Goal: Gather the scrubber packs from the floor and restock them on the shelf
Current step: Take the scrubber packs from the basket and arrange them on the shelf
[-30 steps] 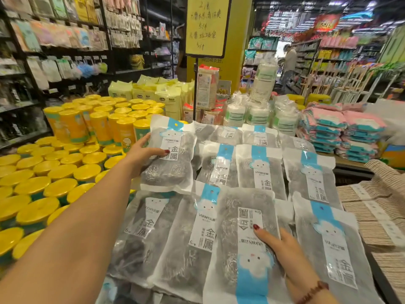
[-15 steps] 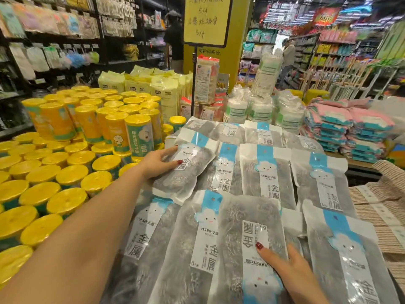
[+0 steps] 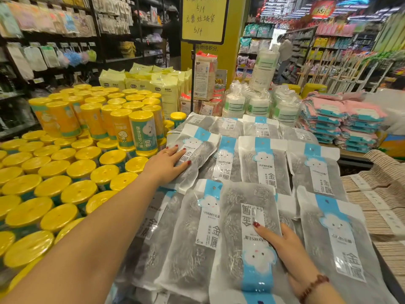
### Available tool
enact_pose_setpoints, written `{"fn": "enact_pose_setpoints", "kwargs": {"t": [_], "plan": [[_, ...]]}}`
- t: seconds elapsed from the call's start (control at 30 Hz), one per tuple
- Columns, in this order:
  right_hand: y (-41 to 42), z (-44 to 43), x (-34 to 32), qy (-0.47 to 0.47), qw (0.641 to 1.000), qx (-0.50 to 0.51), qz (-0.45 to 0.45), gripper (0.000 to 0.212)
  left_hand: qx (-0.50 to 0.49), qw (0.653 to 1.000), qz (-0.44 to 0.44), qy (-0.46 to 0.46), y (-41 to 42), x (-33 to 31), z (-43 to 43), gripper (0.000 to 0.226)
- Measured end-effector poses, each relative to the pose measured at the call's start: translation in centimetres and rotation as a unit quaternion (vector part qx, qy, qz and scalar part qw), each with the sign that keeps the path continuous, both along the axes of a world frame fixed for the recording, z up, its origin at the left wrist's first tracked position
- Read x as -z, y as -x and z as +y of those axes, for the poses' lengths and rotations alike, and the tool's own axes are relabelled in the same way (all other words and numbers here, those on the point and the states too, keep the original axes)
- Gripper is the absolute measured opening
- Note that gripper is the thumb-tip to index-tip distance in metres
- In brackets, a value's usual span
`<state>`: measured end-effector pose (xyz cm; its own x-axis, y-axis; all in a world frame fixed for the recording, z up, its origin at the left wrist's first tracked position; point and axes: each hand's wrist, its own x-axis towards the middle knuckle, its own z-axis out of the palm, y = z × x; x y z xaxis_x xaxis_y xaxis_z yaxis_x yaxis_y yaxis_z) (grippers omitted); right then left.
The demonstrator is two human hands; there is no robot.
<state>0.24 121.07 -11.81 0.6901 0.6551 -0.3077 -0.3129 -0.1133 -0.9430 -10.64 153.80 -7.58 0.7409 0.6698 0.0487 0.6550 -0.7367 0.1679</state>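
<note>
Placing step, I judge. My left hand [image 3: 166, 164], fingers straight, presses a tilted scrubber pack [image 3: 201, 150] onto the far left of the stack [image 3: 263, 167], beside the yellow canisters [image 3: 140, 130]. My right hand [image 3: 285, 244] lies on an upside-down pack [image 3: 245, 194] in the near row, forefinger straight; whether the rest hook its edge I can't tell. Next: square one, turn the other.

A shop floor: stacked yellow-lidded canisters [image 3: 87, 153], packaged scrubber packs [image 3: 263, 165], a handwritten price sign [image 3: 203, 18] and stocked aisle shelves [image 3: 65, 29] fill the retail display.
</note>
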Motion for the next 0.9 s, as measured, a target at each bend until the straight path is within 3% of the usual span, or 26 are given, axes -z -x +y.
{"fn": "enact_pose_setpoints", "kwargs": {"t": [0.13,0.33,0.47,0.57,0.67,0.73,0.8,0.9], "plan": [[0.2,-0.2,-0.3,0.008,1.000,-0.002,0.000,0.049,-0.018,0.996,-0.087,0.003,0.5,-1.8,-3.7,0.055],[0.6,-0.7,-2.6,-0.005,1.000,0.021,0.006,0.026,0.042,0.950,-0.242,0.191,2.8,-2.4,-13.6,0.046],[1.7,-0.4,-4.4,-0.060,0.996,0.068,0.011,0.022,-0.020,0.876,-0.308,0.371,4.8,-1.1,-19.0,0.051],[2.7,0.2,-5.4,-0.107,0.988,0.107,0.029,0.036,-0.065,0.782,-0.362,0.503,6.1,-0.9,-21.4,0.055],[3.3,0.6,-6.0,-0.137,0.980,0.139,0.036,0.034,-0.073,0.697,-0.405,0.588,6.9,-1.4,-22.4,0.042],[3.5,1.0,-6.3,-0.145,0.977,0.154,0.021,0.035,-0.056,0.693,-0.389,0.604,7.2,-2.1,-22.5,0.038],[3.4,1.2,-6.4,-0.148,0.977,0.151,0.018,0.039,-0.040,0.713,-0.372,0.593,7.1,-2.6,-21.9,0.042],[2.3,0.9,-6.9,-0.141,0.981,0.136,-0.006,0.064,-0.022,0.739,-0.346,0.578,6.9,-3.8,-20.6,0.040]]}}
